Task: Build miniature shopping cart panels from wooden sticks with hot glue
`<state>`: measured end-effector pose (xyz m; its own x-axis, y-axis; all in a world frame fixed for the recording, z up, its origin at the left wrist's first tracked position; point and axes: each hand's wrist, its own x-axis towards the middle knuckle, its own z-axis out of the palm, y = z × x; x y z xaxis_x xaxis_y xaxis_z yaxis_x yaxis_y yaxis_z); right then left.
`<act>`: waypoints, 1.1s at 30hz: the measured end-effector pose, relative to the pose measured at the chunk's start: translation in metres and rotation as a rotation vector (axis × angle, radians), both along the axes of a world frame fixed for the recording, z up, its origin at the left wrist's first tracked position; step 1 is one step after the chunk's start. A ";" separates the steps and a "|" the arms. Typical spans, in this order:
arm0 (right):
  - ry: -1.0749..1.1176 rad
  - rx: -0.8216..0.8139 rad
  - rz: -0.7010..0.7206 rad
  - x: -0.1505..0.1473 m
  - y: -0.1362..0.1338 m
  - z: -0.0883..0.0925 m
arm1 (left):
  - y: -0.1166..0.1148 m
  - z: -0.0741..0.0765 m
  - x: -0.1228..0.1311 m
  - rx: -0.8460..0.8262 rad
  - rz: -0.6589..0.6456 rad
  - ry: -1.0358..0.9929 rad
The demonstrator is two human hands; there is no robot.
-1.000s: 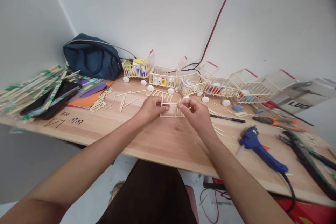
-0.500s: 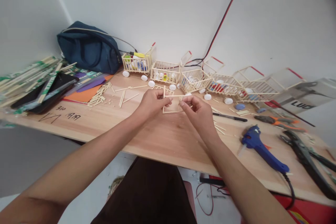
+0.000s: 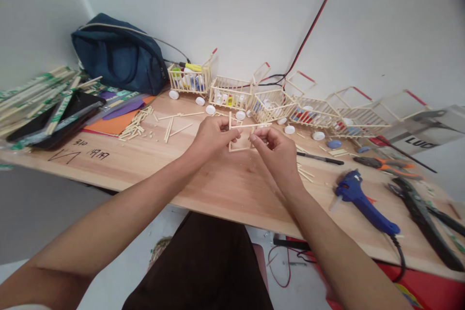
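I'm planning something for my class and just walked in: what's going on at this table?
Someone's bare left hand and right hand grip opposite sides of a small open frame of pale wooden sticks, held over the light brown wooden table. Behind it stand five small, red-handled, wheeled carts of pale sticks. A blue glue gun lies on the table to the right.

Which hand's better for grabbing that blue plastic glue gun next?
Probably the right hand: the glue gun lies on that side, farther from the left hand. Both hands are at the small pale wooden-stick frame, so the right would need freeing first.
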<state>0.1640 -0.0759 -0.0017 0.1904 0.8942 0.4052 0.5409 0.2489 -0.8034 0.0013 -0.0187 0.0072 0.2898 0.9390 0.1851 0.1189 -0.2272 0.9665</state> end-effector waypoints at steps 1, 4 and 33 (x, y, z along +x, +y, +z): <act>-0.008 0.000 -0.002 0.000 0.000 0.001 | 0.000 0.000 0.000 0.008 -0.001 0.005; -0.035 0.004 -0.010 -0.003 -0.001 0.002 | 0.000 -0.001 0.000 0.047 0.001 0.027; -0.082 0.007 -0.020 -0.008 -0.004 0.003 | -0.001 -0.001 0.000 0.040 -0.016 -0.003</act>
<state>0.1557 -0.0799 0.0012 0.1744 0.8874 0.4268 0.6099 0.2429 -0.7543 0.0018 -0.0194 0.0058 0.3038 0.9262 0.2233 0.1117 -0.2674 0.9571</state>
